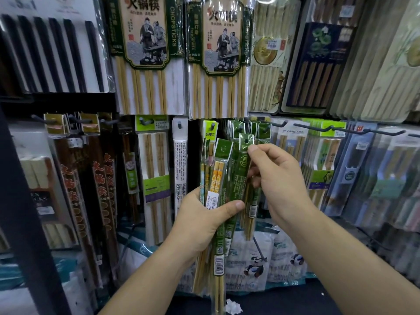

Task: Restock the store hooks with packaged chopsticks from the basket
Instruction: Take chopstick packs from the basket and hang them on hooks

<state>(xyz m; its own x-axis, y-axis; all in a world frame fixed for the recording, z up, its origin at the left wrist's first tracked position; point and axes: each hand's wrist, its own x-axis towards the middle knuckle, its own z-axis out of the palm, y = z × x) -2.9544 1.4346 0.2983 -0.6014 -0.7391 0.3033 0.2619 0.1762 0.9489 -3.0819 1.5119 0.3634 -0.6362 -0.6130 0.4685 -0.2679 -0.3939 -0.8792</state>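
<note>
My left hand (204, 214) grips a bundle of green-labelled chopstick packs (219, 223) upright at the centre of the view. My right hand (276, 178) pinches the top of one green pack (242, 164) from that bundle, thumb and forefinger near its hang hole. Just above, dark hooks (261, 129) carry matching green packs (238, 129). No basket is in view.
Large chopstick packs (145, 53) hang on the upper row. Long bare hook ends (363, 130) jut out at the right over more packs. Dark red packs (91, 178) hang at the left behind a black post (27, 212). Bagged goods (254, 258) lie below.
</note>
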